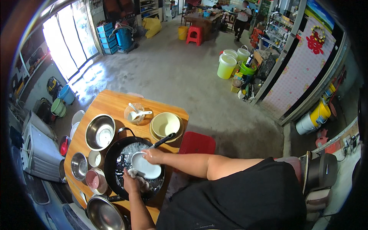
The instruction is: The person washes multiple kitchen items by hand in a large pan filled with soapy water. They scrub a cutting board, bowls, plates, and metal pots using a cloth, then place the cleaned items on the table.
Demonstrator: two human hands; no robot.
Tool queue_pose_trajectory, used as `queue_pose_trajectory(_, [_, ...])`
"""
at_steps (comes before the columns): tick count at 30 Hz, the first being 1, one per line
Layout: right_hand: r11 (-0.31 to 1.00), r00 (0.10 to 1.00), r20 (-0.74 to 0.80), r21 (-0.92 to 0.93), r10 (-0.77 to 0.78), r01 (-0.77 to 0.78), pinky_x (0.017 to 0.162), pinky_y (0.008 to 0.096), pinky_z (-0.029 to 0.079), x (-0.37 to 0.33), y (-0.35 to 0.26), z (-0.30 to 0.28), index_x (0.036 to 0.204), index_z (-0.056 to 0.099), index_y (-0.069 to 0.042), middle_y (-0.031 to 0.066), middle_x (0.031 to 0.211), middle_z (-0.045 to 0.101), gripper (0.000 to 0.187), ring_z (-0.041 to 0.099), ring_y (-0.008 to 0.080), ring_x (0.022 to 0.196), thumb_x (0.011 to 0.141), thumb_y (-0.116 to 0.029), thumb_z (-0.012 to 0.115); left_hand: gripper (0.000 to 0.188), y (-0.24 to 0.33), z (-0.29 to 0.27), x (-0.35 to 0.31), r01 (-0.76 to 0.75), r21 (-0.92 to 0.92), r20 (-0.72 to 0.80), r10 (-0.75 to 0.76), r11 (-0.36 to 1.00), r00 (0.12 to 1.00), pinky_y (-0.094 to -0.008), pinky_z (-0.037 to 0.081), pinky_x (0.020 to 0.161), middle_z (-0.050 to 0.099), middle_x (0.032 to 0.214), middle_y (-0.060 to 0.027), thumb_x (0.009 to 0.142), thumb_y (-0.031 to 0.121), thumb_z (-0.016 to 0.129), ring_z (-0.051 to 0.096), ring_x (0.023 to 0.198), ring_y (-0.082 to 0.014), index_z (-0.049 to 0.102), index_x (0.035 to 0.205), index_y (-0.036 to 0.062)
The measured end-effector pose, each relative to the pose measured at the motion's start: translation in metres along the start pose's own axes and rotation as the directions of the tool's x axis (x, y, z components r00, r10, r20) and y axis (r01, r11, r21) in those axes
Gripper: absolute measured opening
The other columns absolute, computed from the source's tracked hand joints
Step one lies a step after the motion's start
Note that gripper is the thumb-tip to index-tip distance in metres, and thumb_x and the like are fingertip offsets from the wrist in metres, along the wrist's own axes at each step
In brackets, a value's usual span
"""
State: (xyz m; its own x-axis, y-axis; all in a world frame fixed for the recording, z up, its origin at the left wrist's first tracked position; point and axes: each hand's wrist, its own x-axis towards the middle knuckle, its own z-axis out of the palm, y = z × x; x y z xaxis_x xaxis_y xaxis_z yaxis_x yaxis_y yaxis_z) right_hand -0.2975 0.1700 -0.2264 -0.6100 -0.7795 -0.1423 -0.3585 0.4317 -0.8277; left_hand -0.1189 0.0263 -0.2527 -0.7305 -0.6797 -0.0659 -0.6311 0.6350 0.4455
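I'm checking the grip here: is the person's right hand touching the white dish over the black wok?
Touching: the head view shows the right hand closed on the upper rim of the white dish.

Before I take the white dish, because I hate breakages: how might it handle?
The white dish is probably slippery, being held over sudsy water in the black wok. Its smooth, curved shape suggests it's stiff, and perhaps breakable.

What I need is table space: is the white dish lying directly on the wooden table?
No, the right hand holds the white dish over the black pan.
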Motion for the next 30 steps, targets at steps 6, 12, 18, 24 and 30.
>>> queue_pose_trajectory(6, [0.967,1.000,-0.002,-0.253,0.021,-0.020,0.080,0.0479,0.048,0.029,0.012,0.011,0.122,0.056,-0.006,0.0214,0.103,0.065,0.036,0.062,0.0401,0.093,0.090,-0.021,0.047,0.064,-0.015,-0.006,-0.013,-0.245,0.265,0.366,0.137,0.933,0.920,-0.0487,0.042,0.096,0.046,0.132,-0.0199,0.073,0.031,0.071,0.048,0.119,-0.0372,0.048,0.132,0.0224])
queue_pose_trajectory(12, [0.964,0.972,0.070,-0.165,0.224,-0.211,0.084,0.0468,0.048,0.052,0.036,0.079,0.109,0.064,-0.005,0.0238,0.103,0.065,0.038,0.062,0.0385,0.098,0.087,-0.035,0.057,0.052,-0.031,0.001,0.014,0.247,-0.237,0.470,-0.112,0.940,0.875,-0.0394,0.050,0.078,0.067,0.088,-0.0219,0.086,0.049,0.055,0.066,0.087,-0.0326,0.066,0.097,-0.0007])
queue_pose_trajectory(18, [0.965,0.969,-0.202,0.191,-0.140,0.180,0.080,0.0423,0.048,0.064,0.048,0.089,0.099,0.063,-0.003,0.0216,0.099,0.064,0.029,0.061,0.0375,0.091,0.089,-0.030,0.059,0.074,-0.007,-0.005,0.016,0.372,0.072,0.232,-0.378,0.926,0.896,-0.0463,0.046,0.086,0.063,0.107,-0.0269,0.082,0.065,0.053,0.060,0.102,-0.0400,0.059,0.110,-0.0033])
queue_pose_trajectory(24, [0.606,0.520,-0.317,-0.503,-0.793,0.616,0.068,0.0441,0.049,0.078,0.004,0.034,0.087,0.057,-0.001,0.0183,0.083,0.060,0.012,0.058,0.0364,0.079,0.087,-0.012,0.056,0.094,0.008,-0.004,0.025,0.236,-0.319,0.550,-0.023,0.918,0.835,-0.0423,0.044,0.093,0.061,0.114,-0.0260,0.076,0.080,0.048,0.059,0.107,-0.0350,0.059,0.114,-0.0062])
queue_pose_trajectory(30, [0.904,0.846,-0.383,0.064,-0.370,0.424,0.071,0.0425,0.050,0.042,-0.055,-0.003,0.101,0.060,-0.005,0.0219,0.089,0.065,0.018,0.064,0.0386,0.083,0.090,-0.020,0.059,0.076,0.010,0.006,0.041,0.411,-0.444,0.508,-0.154,0.797,0.848,-0.0328,0.045,0.063,0.060,0.068,-0.0090,0.077,0.077,0.051,0.055,0.062,-0.0197,0.063,0.074,0.0020])
